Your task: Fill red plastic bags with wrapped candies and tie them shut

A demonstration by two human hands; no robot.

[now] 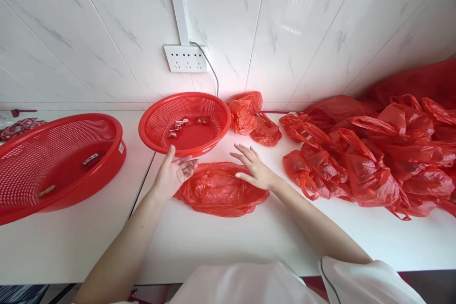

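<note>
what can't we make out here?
All head view:
Large red perforated plastic basket: left side cut off by frame edge.
Small white-red pieces in round red plastic basket: markings too small.
Piled red plastic bags: contents hidden by crumpled film.
Spread red plastic bag: part hidden behind right hand.

White wall socket and grey cable

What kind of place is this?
It looks like an indoor workroom, perhaps a small workshop, though I can't be sure. A tiled wall carries a socket panel, and white tabletops hold red baskets and a heap of red plastic bags.
</note>
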